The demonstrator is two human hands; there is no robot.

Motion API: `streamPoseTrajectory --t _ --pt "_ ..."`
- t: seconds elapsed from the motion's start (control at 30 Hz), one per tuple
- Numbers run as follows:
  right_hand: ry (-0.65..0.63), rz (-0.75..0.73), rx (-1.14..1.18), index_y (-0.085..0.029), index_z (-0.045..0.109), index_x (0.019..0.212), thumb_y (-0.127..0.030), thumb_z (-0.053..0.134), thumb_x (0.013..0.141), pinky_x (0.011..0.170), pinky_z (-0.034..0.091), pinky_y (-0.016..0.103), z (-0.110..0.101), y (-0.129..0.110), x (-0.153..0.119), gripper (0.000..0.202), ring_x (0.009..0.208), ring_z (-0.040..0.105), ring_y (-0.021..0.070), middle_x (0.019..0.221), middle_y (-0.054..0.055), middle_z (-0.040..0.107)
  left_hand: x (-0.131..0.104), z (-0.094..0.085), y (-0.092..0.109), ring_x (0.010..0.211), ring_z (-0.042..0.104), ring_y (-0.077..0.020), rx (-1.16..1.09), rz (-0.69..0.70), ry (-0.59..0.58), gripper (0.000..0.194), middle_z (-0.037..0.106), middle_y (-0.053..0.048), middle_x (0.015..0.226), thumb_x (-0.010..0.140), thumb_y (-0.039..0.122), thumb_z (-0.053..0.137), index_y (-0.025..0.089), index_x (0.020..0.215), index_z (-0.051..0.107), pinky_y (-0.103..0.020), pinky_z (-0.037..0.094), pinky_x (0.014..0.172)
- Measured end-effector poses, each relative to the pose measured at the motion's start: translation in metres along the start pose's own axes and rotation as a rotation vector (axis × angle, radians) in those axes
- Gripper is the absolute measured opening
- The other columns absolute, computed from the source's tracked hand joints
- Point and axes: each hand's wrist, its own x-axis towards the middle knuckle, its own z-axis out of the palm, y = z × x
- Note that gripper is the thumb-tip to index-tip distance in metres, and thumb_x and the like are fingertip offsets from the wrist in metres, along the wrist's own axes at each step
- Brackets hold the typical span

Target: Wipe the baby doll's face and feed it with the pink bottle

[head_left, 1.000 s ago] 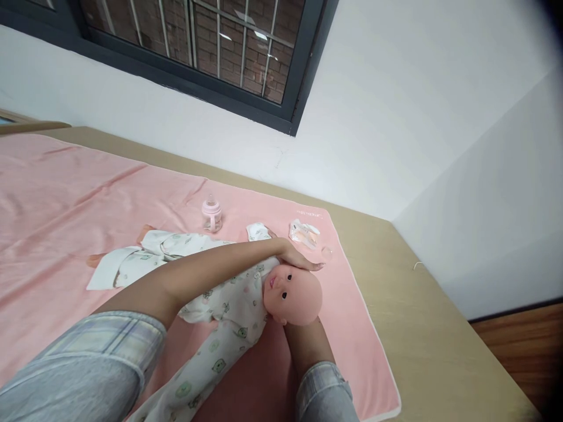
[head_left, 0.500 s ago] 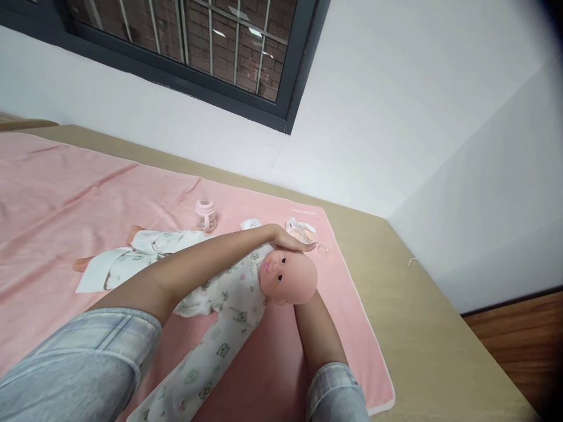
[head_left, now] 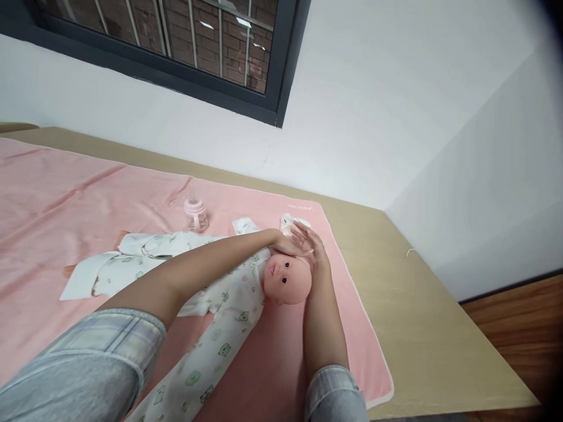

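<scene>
A bald baby doll in white printed clothes lies on its back on a pink blanket, head to the right. My left hand reaches across its body and rests by the far side of the head, fingers stretched out to the right. Beside it, at the top of the doll's head, my right hand has its fingers spread and meets the left one. Nothing shows in either palm. Behind the hands lies a small white crumpled item, partly covered by my right fingers.
A pink baby bottle stands on the blanket beyond the doll's legs. The doll's far sleeve points toward the wall. The wooden surface runs along the right, with a barred window above.
My right hand has come out from behind the doll's head and now shows beside the left one. The view has shifted slightly, and the doll's head has turned a little.
</scene>
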Motion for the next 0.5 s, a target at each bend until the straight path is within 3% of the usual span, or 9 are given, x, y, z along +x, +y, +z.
streamPoseTrajectory --t 0.13,0.23,0.37,0.5 --pt "0.314 -0.078 0.073 -0.016 0.072 0.098 -0.046 0.062 0.074 0.078 0.053 0.031 -0.027 0.003 0.002 0.039 0.077 0.067 0.0155 0.117 0.012 0.07 0.002 -0.006 0.001 0.105 0.064 -0.0289 0.048 -0.059 -0.188 0.074 0.071 -0.013 0.113 0.083 0.078 0.035 0.02 0.111 0.071 -0.038 0.052 0.088" --pt "0.493 -0.218 -0.101 -0.014 0.074 0.088 -0.041 0.057 0.076 0.083 0.051 0.034 -0.036 0.002 0.002 0.033 0.084 0.066 0.018 0.105 0.012 0.073 0.001 -0.012 0.007 0.093 0.067 -0.0282 0.123 -0.06 -0.207 0.076 0.072 -0.015 0.105 0.086 0.076 0.029 0.017 0.108 0.072 -0.038 0.052 0.085" --pt "0.462 -0.366 -0.445 -0.017 0.075 0.085 -0.04 0.053 0.081 0.107 0.04 0.042 -0.034 0.008 0.006 0.032 0.115 0.059 0.0225 0.11 0.011 0.072 -0.014 -0.019 0.028 0.095 0.064 -0.029 0.29 0.019 -0.021 0.067 0.07 -0.016 0.105 0.089 0.069 0.038 0.013 0.108 0.069 -0.037 0.046 0.091" --pt "0.358 -0.316 -0.657 -0.022 0.075 0.095 -0.041 0.051 0.086 0.115 0.03 0.045 -0.021 0.021 0.01 0.033 0.131 0.044 0.0221 0.122 0.007 0.068 -0.051 -0.023 0.048 0.101 0.061 -0.0338 0.434 0.055 0.173 0.05 0.068 -0.016 0.111 0.091 0.058 0.046 0.016 0.109 0.067 -0.04 0.043 0.089"
